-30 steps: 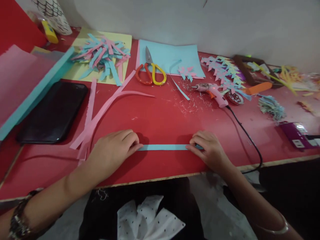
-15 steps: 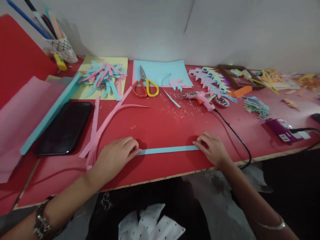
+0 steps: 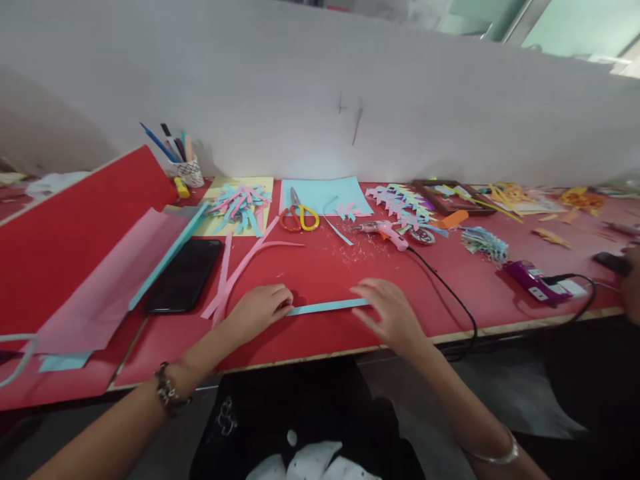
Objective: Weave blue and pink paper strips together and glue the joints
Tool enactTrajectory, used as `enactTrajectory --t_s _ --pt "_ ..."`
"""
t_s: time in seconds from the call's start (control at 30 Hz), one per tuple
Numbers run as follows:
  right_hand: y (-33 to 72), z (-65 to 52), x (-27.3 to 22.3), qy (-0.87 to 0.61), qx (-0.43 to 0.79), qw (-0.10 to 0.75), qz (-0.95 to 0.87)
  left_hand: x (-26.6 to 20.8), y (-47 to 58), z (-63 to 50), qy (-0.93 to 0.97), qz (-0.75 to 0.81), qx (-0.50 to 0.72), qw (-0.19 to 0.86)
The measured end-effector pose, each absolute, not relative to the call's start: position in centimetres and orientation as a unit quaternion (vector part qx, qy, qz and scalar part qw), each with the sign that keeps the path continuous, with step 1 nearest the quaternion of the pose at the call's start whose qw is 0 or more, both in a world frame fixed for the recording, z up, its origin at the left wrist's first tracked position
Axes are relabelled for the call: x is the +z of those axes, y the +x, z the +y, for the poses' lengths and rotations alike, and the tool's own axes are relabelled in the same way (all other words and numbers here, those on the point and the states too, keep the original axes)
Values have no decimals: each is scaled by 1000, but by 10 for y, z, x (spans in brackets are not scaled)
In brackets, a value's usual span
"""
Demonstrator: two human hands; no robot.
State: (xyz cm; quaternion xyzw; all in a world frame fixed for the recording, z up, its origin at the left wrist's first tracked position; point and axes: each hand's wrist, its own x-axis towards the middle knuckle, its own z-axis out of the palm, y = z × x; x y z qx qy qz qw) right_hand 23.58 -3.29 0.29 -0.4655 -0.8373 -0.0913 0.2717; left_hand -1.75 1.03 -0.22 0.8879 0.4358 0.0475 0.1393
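Note:
A narrow light-blue paper strip (image 3: 327,307) lies stretched across the red tabletop in front of me. My left hand (image 3: 265,305) pinches its left end between thumb and fingers. Over the right end is my right hand (image 3: 385,312), its thumb and fingers spread apart around the strip. Several pink paper strips (image 3: 237,270) lie left of my left hand. Beyond the blue strip rest scissors (image 3: 303,219) with one red and one yellow handle, and a pink glue gun (image 3: 385,231).
At left are a black phone (image 3: 185,277) and pink paper sheets (image 3: 117,283). Cut pink and blue pieces (image 3: 243,203) sit on yellow paper. A pen cup (image 3: 189,172) stands by the wall. Rightward are the gun's black cord (image 3: 450,290), a purple extension box (image 3: 533,283) and another person's hand (image 3: 633,283).
My right hand has loosened its pinch on the strip's right end and its fingers have spread. The left hand keeps its pinch. The view has tilted up and shifted left.

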Motion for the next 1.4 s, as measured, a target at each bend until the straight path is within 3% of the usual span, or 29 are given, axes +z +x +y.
enactTrajectory --t_s 0.07,0.23,0.5,0.6,0.7,0.93,1.23,1.4 --pt "220 -27 1 -437 -26 188 -879 -4 -18 11 892 428 67 131" --pt "199 -7 3 -466 56 78 -879 -3 -15 11 910 396 80 88" --pt "185 -2 35 -463 102 67 -878 24 -5 7 922 378 73 53" --pt "180 -1 48 -450 163 93 -873 38 -4 13 914 380 59 129" --pt "174 2 58 -430 200 110 -873 48 -7 20 888 363 79 271" --pt "166 15 66 -464 162 92 -866 55 -20 28 814 343 83 462" --pt "200 30 53 -478 213 112 -845 51 -50 36 747 374 73 545" --pt "235 33 49 -566 126 118 -806 53 -59 37 734 393 59 550"
